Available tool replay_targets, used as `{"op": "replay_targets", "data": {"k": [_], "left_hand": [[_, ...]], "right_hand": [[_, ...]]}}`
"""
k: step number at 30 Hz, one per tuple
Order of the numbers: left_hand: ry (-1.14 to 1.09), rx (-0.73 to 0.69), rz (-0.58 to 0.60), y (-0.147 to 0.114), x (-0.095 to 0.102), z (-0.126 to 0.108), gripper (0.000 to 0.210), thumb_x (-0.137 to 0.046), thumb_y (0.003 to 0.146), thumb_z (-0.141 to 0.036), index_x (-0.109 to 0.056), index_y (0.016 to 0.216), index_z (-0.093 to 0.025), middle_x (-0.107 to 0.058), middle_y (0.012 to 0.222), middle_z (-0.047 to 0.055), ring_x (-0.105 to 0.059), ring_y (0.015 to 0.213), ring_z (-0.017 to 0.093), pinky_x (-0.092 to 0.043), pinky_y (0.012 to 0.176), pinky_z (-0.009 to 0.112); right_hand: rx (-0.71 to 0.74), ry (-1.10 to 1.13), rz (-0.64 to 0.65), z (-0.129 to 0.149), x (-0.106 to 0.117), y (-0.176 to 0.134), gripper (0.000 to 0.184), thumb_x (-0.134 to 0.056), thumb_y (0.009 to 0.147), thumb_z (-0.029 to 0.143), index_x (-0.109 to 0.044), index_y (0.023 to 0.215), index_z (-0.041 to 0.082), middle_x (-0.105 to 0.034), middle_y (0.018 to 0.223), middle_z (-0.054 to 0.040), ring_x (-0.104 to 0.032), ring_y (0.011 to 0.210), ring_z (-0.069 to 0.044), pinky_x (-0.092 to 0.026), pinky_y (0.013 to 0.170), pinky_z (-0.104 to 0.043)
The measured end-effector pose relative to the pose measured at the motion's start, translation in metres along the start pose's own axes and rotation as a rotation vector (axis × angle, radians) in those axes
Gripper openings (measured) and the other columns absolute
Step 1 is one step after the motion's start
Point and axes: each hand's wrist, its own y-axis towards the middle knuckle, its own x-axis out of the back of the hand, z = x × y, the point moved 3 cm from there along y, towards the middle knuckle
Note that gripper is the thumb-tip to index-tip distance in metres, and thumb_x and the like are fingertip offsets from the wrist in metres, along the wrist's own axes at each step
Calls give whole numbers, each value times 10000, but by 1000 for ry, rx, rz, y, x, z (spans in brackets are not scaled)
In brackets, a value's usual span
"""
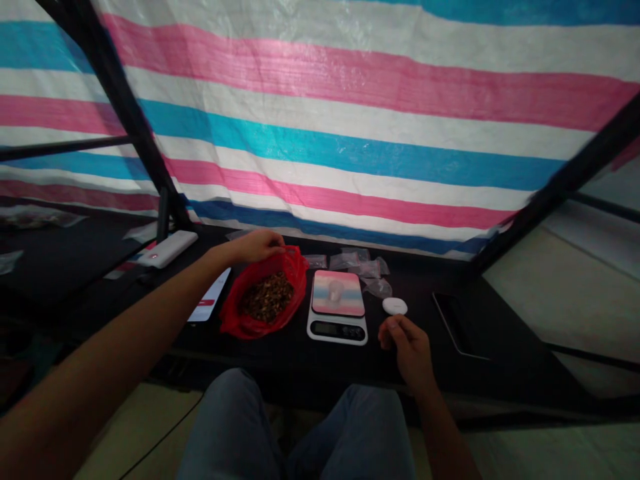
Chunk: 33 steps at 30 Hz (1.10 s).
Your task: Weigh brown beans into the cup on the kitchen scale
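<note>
1. Counting two hands, one on either side of one white scale.
2. Left of the scale, with the left hand: reaching over the far rim of one red plastic bag, fingers bent down; cannot tell if pinching the plastic.
3. Just right of the scale, with the right hand: curled, thumb and fingers close together; cannot tell if holding anything small.
4. Left of the scale, in the red bag: open-mouthed, thin, crumpled at the rim, with many small brown and tan pieces heaped inside, too many to count.
5. On the scale's plate: one small clear item, blurred; along the near side, one dark display panel.
6. Beyond the scale, at least five small clear bags, overlapping; exact count unclear.
7. Right of the scale, one white oval case by the right fingertips; farther right, one dark phone.
8. Left of the scale, past the red bag, one lit phone; farther, one long white box.
9. Between scale and red bag, only a narrow gap; toward the near edge of the black worktop, a slim bare strip; more room rightward, short of the dark phone.
</note>
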Motion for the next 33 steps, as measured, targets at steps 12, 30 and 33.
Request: {"op": "replay_targets", "data": {"k": [12,30,33], "left_hand": [[-28,603,387,-80,-25,33,574,-580,848,-692,-715,803,-136,-780,902,214,-750,782,298,-580,620,322],[-598,463,-15,-110,18,-5,598,-579,795,-330,-585,1372,-174,-767,1139,92,-740,833,201,-591,684,289],[-327,475,98,-115,9,-6,568,-582,822,-377,-619,1347,-165,-765,1102,94,-745,862,228,-588,712,306]], "right_hand": [[409,-285,439,71,-68,-11,111,-587,970,230,-696,959,208,-730,901,-52,-657,794,-187,-509,729,-298],[842,-1080,914,97,-141,55,118,-684,939,213,-796,947,178,-795,986,-96,-644,1012,-263,-387,877,-375],[739,-1031,987,100,-137,52,168,-744,924,337,-815,959,189,-799,927,-90,-684,901,-249,-405,787,-347]]}}
